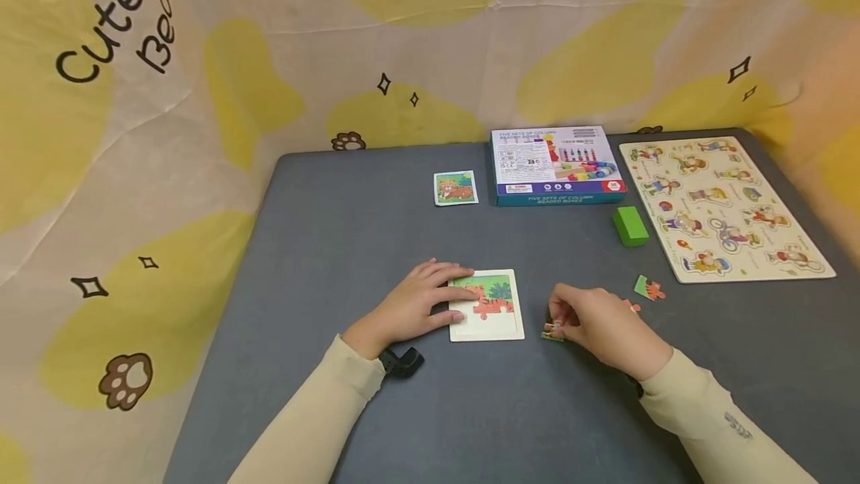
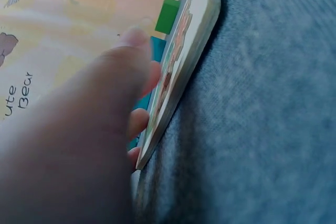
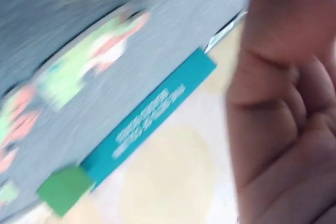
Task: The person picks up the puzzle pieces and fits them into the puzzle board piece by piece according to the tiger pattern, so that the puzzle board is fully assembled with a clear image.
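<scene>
My left hand (image 1: 416, 302) rests with spread fingers on the left side of a small white-framed jigsaw puzzle tray (image 1: 468, 332). Joined pieces of an orange striped animal picture (image 1: 496, 308) fill its upper part; the lower part is bare white. In the left wrist view, the thumb (image 2: 113, 72) hovers beside the tray's edge. Right of the tray, my right hand (image 1: 601, 326) pinches a puzzle piece (image 1: 552, 333) low over the table, partly hidden by the fingers. Two loose pieces lie past that hand: a green and orange one (image 1: 649, 288) and another (image 1: 631, 305) half covered by it.
Behind the tray lies a small square tiger picture (image 1: 456, 188). A flat beaded-toy box (image 1: 558, 166) sits at the back, with a green block (image 1: 630, 226) near its front right corner. On the right lies a large wooden figure puzzle board (image 1: 725, 208). Patterned cloth hangs behind the table.
</scene>
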Tool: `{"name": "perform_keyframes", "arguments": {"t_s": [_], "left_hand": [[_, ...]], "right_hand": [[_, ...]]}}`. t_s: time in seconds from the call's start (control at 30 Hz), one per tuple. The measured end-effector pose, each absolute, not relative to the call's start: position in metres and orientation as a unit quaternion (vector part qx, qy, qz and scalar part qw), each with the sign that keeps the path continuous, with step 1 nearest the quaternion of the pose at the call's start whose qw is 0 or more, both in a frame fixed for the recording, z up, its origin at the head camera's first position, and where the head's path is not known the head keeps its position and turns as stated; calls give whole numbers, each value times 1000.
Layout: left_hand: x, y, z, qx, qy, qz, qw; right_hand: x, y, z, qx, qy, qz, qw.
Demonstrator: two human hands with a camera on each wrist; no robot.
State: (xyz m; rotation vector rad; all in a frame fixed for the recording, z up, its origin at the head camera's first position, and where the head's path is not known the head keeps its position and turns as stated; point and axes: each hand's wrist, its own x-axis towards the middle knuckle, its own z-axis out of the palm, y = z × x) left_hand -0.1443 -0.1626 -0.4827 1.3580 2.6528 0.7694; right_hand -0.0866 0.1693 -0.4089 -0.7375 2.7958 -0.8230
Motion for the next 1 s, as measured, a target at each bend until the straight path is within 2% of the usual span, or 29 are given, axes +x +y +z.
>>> {"name": "perform_keyframes", "arguments": {"t_s": [0.13, 0.37, 0.63, 1.0], "left_hand": [[-146, -164, -484, 433, 856, 282, 29], [-148, -164, -485, 416, 854, 309, 31], [-148, -163, -485, 418, 852, 315, 28], [-149, -161, -483, 386, 868, 313, 16]], "right_hand": [[-102, 154, -403, -245, 915, -312, 74], [-122, 135, -403, -248, 896, -349, 117], [-128, 131, -411, -297, 874, -357, 141], [-131, 116, -420, -250, 871, -392, 158]]}}
